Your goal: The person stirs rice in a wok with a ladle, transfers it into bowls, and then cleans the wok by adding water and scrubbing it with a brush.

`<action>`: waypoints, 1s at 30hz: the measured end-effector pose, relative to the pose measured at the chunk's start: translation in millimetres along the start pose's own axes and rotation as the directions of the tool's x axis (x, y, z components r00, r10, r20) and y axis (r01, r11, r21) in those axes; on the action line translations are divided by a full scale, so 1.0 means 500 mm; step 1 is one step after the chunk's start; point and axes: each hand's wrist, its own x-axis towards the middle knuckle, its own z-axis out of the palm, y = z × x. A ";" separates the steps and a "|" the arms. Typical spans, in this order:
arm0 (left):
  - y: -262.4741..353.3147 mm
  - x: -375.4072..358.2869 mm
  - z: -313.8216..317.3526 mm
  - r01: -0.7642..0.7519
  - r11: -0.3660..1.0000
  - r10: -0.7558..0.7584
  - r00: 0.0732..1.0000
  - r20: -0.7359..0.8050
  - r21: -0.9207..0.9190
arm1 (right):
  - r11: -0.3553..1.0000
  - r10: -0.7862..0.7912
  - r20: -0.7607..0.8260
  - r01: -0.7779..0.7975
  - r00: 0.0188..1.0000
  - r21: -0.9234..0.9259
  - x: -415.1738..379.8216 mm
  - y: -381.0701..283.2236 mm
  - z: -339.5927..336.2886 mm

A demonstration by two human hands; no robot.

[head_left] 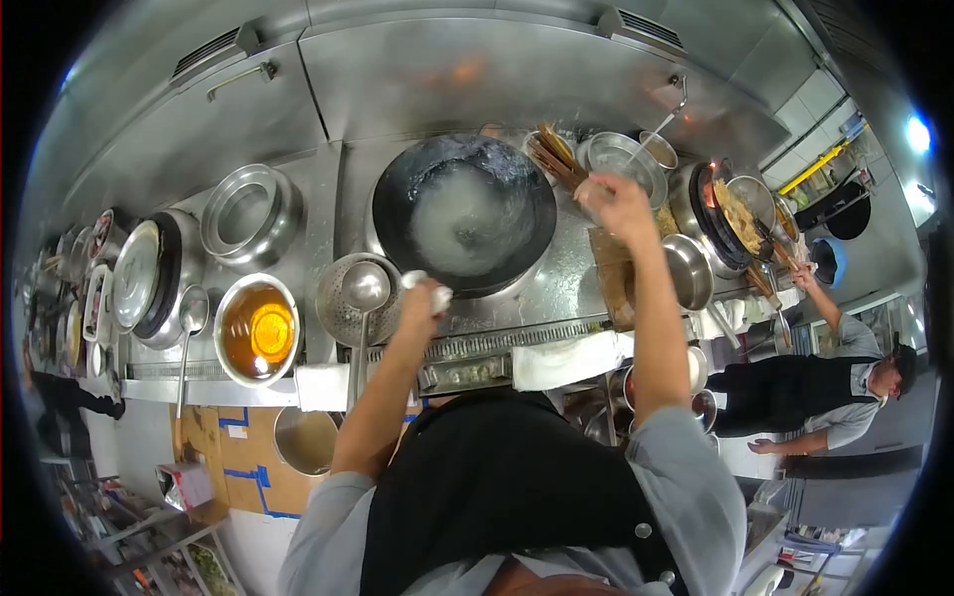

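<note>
A black wok (pixel 465 214) with cloudy, steaming water in it sits on the stove in front of me. My left hand (pixel 421 306) is closed on a folded white cloth (pixel 427 285) at the wok's near left rim. To the right of the wok, my right hand (pixel 618 207) has its fingers closed around the lower end of a bamboo wok brush (pixel 556 159). The brush's splayed strips point up and left, away from the hand. A steel ladle (pixel 366 287) rests on a perforated strainer (pixel 334 316) beside my left hand.
A bowl of amber oil (pixel 258 331) stands at left, near a stacked steel pot (pixel 248 219). Steel bowls (pixel 626 164) and a saucepan (pixel 686 270) lie right of the wok. Further right, a co-worker (pixel 815 392) handles a flaming wok (pixel 723 219).
</note>
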 end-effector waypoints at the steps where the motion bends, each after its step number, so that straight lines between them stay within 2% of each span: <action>1: -0.013 -0.024 0.021 0.083 0.992 -0.080 0.996 0.036 -0.096 | 0.995 0.097 0.032 -0.097 0.995 0.029 -0.046 0.016 0.042; 3: -0.071 0.015 0.033 0.060 0.983 -0.052 0.997 0.051 -0.174 | 0.943 0.313 0.117 -0.323 0.942 0.078 -0.188 0.098 0.175; 5: -0.049 0.048 0.002 -0.013 0.994 0.016 1.000 0.021 -0.111 | 0.930 0.324 0.096 -0.335 0.941 0.151 -0.317 0.129 0.196; 6: -0.011 0.024 -0.012 -0.097 0.995 0.096 0.995 -0.040 -0.015 | 0.932 0.303 0.064 -0.309 0.951 0.191 -0.326 0.142 0.181; 7: 0.023 0.032 -0.033 -0.080 0.995 0.081 0.997 0.017 -0.065 | 0.923 0.288 0.010 -0.281 0.958 0.265 -0.348 0.147 0.163; 8: 0.042 0.034 -0.053 -0.133 0.990 0.134 0.991 -0.012 0.049 | 0.905 0.296 -0.042 -0.266 0.954 0.333 -0.399 0.155 0.142; 9: 0.051 0.054 -0.083 -0.170 0.985 0.171 0.984 0.051 -0.020 | 0.887 0.305 -0.092 -0.247 0.948 0.391 -0.447 0.162 0.117; 11: 0.083 0.071 -0.134 -0.254 0.967 0.247 0.955 0.166 0.022 | 0.802 0.498 0.012 -0.466 0.867 0.374 -0.539 0.161 0.056; 12: 0.111 0.060 -0.137 -0.259 0.960 0.244 0.960 0.139 0.108 | 0.882 0.447 -0.097 -0.419 0.889 0.217 -0.583 0.151 0.030; 13: 0.129 0.052 -0.146 -0.251 0.964 0.240 0.963 0.126 0.087 | 0.827 0.543 -0.011 -0.533 0.839 0.182 -0.630 0.159 0.006; 14: 0.153 0.034 -0.145 -0.262 0.947 0.256 0.965 0.054 0.185 | 0.816 0.558 -0.023 -0.544 0.829 0.193 -0.683 0.184 0.000; 15: 0.165 0.046 -0.166 -0.263 0.942 0.251 0.965 0.080 0.209 | 0.804 0.575 -0.030 -0.558 0.817 0.205 -0.737 0.207 0.002; 16: 0.171 0.076 -0.189 -0.277 0.944 0.253 0.957 0.144 0.179 | 0.752 0.636 -0.029 -0.610 0.771 0.251 -0.785 0.218 0.002; 17: 0.184 0.073 -0.195 -0.306 0.924 0.275 0.948 0.158 0.231 | 0.695 0.691 -0.020 -0.656 0.723 0.294 -0.828 0.223 0.004; 18: 0.195 0.061 -0.187 -0.299 0.920 0.275 0.953 0.126 0.254 | 0.715 0.690 -0.046 -0.672 0.722 0.192 -0.860 0.218 -0.010; 22: 0.232 0.029 -0.167 -0.350 0.863 0.339 0.936 0.096 0.365 | 0.665 0.734 -0.017 -0.713 0.679 0.224 -0.913 0.225 -0.029; 26: 0.251 0.020 -0.161 -0.374 0.844 0.386 0.921 0.048 0.385 | 0.679 0.718 -0.052 -0.683 0.694 0.268 -0.880 0.215 -0.046; 30: 0.255 0.015 -0.166 -0.495 0.789 0.492 0.864 0.110 0.363 | 0.717 0.672 -0.076 -0.622 0.736 0.316 -0.851 0.233 -0.030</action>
